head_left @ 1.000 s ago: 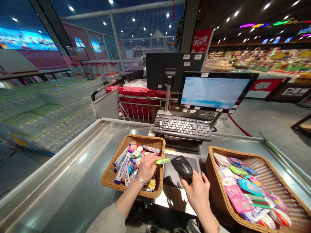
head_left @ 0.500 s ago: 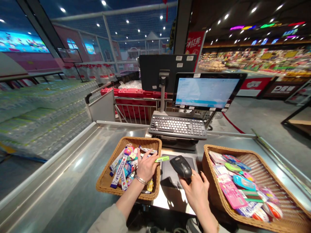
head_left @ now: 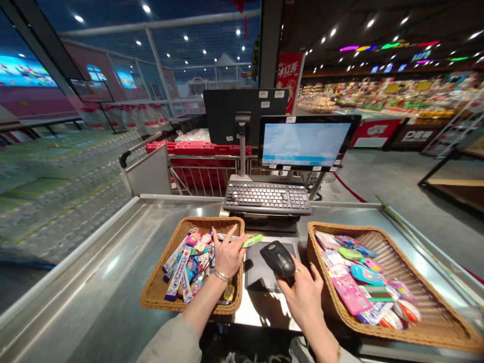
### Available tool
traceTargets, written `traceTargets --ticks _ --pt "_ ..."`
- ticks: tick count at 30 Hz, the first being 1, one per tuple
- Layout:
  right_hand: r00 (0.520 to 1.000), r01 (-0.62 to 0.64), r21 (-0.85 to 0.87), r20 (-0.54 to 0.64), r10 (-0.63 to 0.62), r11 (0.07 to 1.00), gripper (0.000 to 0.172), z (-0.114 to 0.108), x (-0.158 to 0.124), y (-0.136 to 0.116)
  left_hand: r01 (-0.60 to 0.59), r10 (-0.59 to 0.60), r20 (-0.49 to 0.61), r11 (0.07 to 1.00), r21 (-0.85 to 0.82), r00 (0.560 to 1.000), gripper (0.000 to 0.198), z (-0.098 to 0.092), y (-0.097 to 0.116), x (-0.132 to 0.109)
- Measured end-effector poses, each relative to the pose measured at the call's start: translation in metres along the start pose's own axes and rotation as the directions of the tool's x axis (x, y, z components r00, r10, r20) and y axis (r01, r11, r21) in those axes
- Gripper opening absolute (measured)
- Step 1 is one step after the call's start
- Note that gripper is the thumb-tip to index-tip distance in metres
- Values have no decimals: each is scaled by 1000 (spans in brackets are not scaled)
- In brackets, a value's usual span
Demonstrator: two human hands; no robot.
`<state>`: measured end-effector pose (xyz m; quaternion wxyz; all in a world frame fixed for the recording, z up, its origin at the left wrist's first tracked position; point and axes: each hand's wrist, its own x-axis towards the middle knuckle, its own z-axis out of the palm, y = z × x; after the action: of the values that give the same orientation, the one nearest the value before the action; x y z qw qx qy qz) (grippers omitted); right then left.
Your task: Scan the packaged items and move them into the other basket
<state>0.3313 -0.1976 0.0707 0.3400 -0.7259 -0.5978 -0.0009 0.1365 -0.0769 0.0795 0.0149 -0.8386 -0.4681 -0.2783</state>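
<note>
My left hand (head_left: 228, 257) is over the right side of the left wicker basket (head_left: 151, 297), pinching a small bright green packet (head_left: 252, 241) between thumb and finger, its other fingers spread. Beneath it lie candy sticks (head_left: 177, 272) in white and blue wrappers and other small colourful packets. My right hand (head_left: 302, 292) grips a black barcode scanner (head_left: 279, 258), its head turned toward the green packet, with a gap between them. Beside my right hand stands the right wicker basket (head_left: 446, 307), holding a pink card pack (head_left: 350, 290), a light blue item (head_left: 366, 275) and several other packets.
A keyboard (head_left: 266, 196) and a lit monitor (head_left: 306, 143) stand behind the scanner on the metal counter (head_left: 109, 272). A dark flat plate (head_left: 253, 267) lies between the baskets. Behind the counter is a metal cart (head_left: 204, 174); stacked bottled drinks (head_left: 64, 176) stand at left.
The whole view has shifted, so the counter things sit farther left. The green packet now tilts upward at its right end. Both hands keep hold of the same things.
</note>
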Motion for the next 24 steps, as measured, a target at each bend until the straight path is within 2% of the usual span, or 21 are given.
traceTargets --ticks 11,19,24 --pt "1000 -4 33 20 4 999 29 -9 -1 1 -51 51 -22 998 -25 998 25 5 9 8" --pt "998 8 42 57 -10 999 28 -11 0 0 -125 112 -186 990 -59 976 22 7 13 11" --pt "998 32 46 53 -34 998 22 -13 1 -2 -125 108 -202 990 -71 973 21 9 14 12"
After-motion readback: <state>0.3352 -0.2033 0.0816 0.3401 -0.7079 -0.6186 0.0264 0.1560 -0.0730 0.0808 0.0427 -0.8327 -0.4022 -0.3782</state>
